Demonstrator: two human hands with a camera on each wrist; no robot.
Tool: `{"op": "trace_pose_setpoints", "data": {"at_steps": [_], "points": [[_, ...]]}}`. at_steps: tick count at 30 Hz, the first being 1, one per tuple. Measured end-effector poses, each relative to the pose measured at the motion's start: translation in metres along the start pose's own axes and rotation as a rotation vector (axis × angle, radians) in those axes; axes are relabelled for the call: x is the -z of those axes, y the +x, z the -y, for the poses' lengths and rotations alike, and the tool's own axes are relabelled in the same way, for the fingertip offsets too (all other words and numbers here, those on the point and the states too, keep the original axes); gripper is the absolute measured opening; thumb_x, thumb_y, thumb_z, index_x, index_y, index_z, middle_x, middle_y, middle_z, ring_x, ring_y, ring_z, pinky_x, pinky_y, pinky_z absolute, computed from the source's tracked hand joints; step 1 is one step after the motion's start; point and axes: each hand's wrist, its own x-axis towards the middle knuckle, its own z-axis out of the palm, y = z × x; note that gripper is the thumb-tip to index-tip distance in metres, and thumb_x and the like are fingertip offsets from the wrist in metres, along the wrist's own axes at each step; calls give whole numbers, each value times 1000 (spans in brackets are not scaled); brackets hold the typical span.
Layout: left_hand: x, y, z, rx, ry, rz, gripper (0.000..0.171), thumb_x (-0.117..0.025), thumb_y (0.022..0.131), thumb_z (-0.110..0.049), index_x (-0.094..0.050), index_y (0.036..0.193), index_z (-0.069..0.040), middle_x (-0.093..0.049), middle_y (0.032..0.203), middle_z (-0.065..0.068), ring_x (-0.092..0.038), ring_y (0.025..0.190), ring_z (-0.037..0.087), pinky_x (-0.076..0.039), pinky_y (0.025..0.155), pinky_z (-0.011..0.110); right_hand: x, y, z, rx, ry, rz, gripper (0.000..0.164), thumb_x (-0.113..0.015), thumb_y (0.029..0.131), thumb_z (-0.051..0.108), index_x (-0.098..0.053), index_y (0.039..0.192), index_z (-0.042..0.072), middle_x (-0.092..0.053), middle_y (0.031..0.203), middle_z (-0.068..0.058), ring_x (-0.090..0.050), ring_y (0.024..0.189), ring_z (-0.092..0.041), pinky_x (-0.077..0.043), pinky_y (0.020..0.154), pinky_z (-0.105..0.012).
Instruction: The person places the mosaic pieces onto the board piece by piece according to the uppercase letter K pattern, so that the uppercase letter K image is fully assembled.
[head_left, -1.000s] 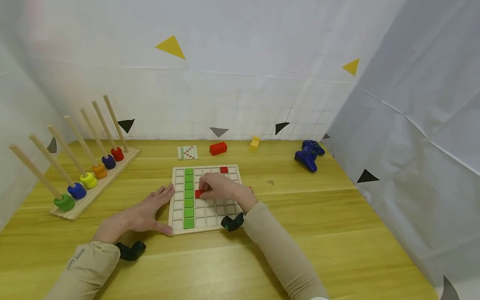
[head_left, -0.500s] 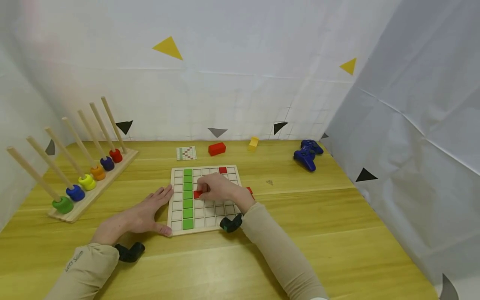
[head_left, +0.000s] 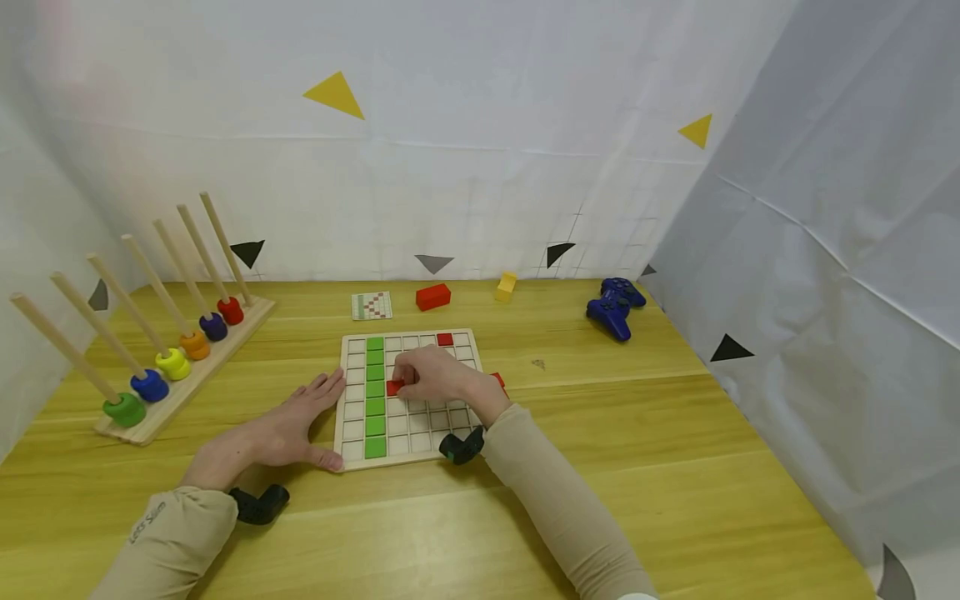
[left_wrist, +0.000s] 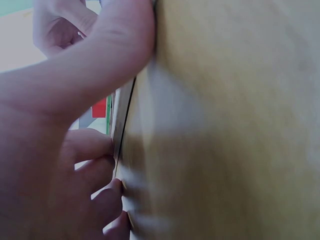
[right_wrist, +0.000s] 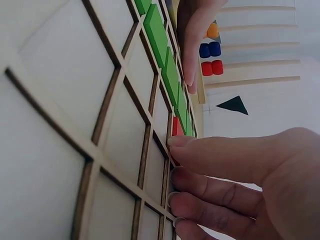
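Observation:
A wooden grid board (head_left: 415, 461) lies on the table, with a column of green square tiles (head_left: 376, 407) in it. My right hand (head_left: 435, 373) is over the board's middle. Its thumb and fingers pinch a red square tile (right_wrist: 177, 127) at a cell just right of the green column; in the head view this red tile (head_left: 393, 388) is partly hidden by the fingers. My left hand (head_left: 292, 425) lies with fingers spread, fingertips and thumb touching the board's left edge. Another red tile (head_left: 446, 340) sits in the top row.
A red object (head_left: 498, 380) peeks out by the board's right edge. Behind the board are a small pattern card (head_left: 372, 306), a red block (head_left: 433, 297) and a yellow block (head_left: 506, 287). A pegged bead rack (head_left: 217, 354) stands left, a blue game controller (head_left: 615, 309) right.

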Motion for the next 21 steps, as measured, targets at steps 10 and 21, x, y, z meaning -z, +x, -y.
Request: {"op": "trace_pose_setpoints", "data": {"at_steps": [10, 21], "points": [[0, -1, 2, -13, 0, -1, 123, -82, 73, -56, -16, 157, 6, -4, 166, 26, -2, 150, 50, -6, 118, 67, 11, -7, 4, -2, 22, 5, 24, -72, 94, 21, -68, 114, 10, -65, 92, 2, -57, 85, -12, -49, 79, -23], [-2, 0, 4, -19, 3, -12, 124, -82, 73, -56, -16, 157, 6, -5, 166, 26, -3, 150, 50, -5, 119, 67, 35, -46, -31, 1, 40, 23, 24, -72, 93, 17, -67, 114, 6, -63, 99, -3, -57, 90, -17, -49, 81, -28]]}}
